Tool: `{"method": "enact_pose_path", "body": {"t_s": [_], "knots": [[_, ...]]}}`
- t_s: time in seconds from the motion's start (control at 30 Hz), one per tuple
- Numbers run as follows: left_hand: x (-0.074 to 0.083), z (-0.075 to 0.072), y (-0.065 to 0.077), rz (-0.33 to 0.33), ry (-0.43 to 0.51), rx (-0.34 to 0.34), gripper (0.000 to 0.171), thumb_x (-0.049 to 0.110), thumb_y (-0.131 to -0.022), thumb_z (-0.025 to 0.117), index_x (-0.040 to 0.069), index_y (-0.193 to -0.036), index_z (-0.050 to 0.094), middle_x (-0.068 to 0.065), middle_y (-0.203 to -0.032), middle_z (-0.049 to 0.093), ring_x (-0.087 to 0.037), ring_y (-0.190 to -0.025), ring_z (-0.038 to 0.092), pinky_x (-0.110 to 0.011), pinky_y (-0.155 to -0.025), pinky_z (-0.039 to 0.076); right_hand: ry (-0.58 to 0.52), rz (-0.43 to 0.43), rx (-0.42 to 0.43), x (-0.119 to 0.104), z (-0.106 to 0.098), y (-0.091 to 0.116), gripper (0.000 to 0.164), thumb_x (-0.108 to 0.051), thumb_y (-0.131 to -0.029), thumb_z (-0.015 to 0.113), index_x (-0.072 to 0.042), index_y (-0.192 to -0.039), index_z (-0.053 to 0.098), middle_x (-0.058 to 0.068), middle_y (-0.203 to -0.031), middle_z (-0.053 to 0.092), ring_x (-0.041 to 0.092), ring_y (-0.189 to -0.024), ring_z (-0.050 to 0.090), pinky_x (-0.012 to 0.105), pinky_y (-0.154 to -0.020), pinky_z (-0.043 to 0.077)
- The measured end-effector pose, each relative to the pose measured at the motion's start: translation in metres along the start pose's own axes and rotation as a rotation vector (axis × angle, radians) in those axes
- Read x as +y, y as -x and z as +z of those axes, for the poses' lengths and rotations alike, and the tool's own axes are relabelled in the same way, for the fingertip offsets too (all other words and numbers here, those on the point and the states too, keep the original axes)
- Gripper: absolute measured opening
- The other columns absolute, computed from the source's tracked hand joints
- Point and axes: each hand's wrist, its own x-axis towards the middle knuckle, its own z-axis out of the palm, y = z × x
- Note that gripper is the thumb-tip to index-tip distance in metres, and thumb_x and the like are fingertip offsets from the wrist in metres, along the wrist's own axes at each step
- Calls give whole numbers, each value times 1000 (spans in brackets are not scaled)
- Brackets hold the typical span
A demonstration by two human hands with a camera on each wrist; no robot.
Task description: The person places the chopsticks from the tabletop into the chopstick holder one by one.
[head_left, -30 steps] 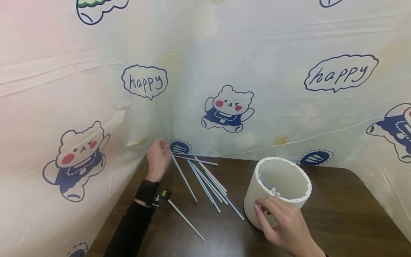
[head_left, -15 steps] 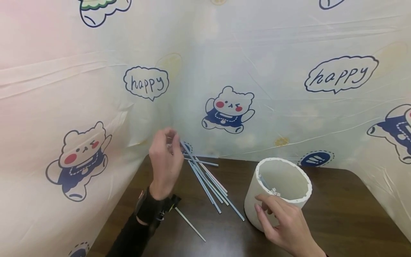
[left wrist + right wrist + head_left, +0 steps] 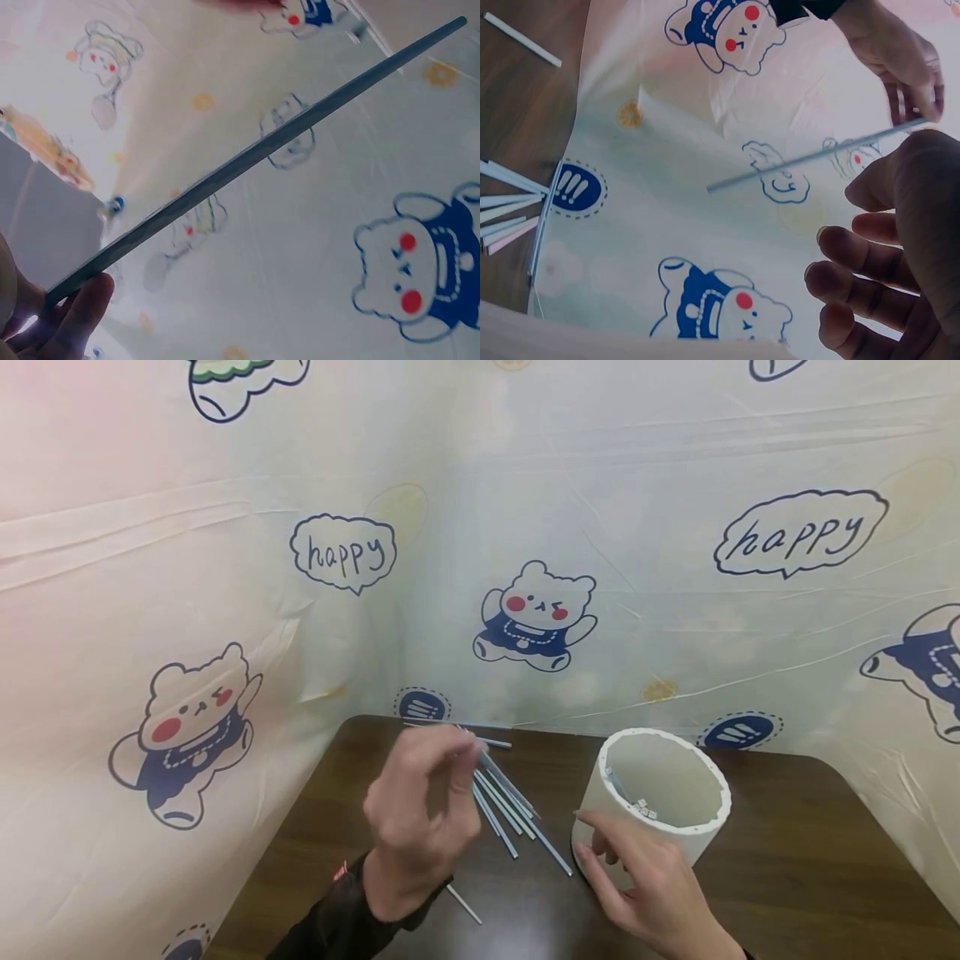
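The stick (image 3: 281,142) is blue-grey, the tabletop sticks (image 3: 512,807) pale blue, white and pink, the tub (image 3: 663,772) off-white. Navy-outlined, red-cheeked bears (image 3: 525,633) pattern the pastel sheet (image 3: 637,468).

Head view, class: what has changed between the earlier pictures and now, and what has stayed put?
The left hand has moved right and nearer the camera, carrying a blue stick along. The right hand has shifted slightly left. Nothing was visibly let go. The white container and the other sticks on the table stayed put.
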Motion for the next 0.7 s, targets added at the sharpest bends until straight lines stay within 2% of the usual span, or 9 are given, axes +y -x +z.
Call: {"method": "enact_pose_path", "body": {"t_s": [0.17, 0.27, 0.4, 0.43, 0.53, 0.67, 0.7], "knots": [[20, 5, 9, 135, 116, 3, 17, 3, -101, 66, -11, -91, 63, -20, -81, 70, -23, -70, 73, -25, -68, 63, -64, -19, -40, -8, 3, -5, 40, -38, -108, 57, -3, -121, 71, -8, -85, 68, -2, -68, 61, 8, -59, 49], [28, 7, 15, 188, 173, -24, 16, 2, -101, 65, -12, -93, 61, -20, -81, 70, -20, -71, 74, -24, -66, 63, -132, -90, -16, -12, 4, -9, 34, -31, -107, 60, 0, -115, 72, -3, -85, 70, 0, -68, 60, 9, -60, 50], [39, 6, 18, 173, 245, -79, 16, 0, -98, 68, -13, -96, 59, -21, -85, 70, -18, -73, 75, -23, -68, 64, -178, -211, 46, -15, 4, -17, 25, -18, -107, 61, 4, -103, 73, -1, -78, 65, 1, -65, 54, 8, -58, 44], [43, 5, 18, 149, 255, -94, 16, 0, -97, 70, -12, -97, 59, -20, -87, 71, -18, -74, 75, -23, -70, 64, -179, -231, 56, -15, 4, -18, 25, -16, -107, 61, 4, -100, 73, -2, -77, 63, 1, -65, 52, 7, -58, 42], [50, 2, 21, 110, 304, -140, 20, 0, -93, 75, -10, -99, 59, -21, -92, 71, -17, -77, 75, -22, -72, 64, -165, -244, 70, -15, 1, -21, 26, -15, -107, 59, 4, -96, 73, -1, -78, 62, 2, -66, 51, 8, -58, 40], [52, -1, 24, 139, 377, -220, 27, 1, -87, 81, -8, -101, 59, -23, -100, 70, -20, -87, 76, -22, -79, 63, -127, -228, 92, -12, -8, -20, 28, -17, -107, 59, 4, -95, 73, 4, -83, 68, 7, -71, 58, 15, -62, 47], [51, -2, 24, 156, 397, -247, 29, 2, -87, 82, -8, -101, 59, -24, -101, 70, -21, -90, 76, -22, -80, 63, -108, -212, 102, -11, -11, -20, 30, -19, -107, 59, 4, -96, 74, 4, -84, 70, 7, -73, 60, 13, -66, 49]]}}
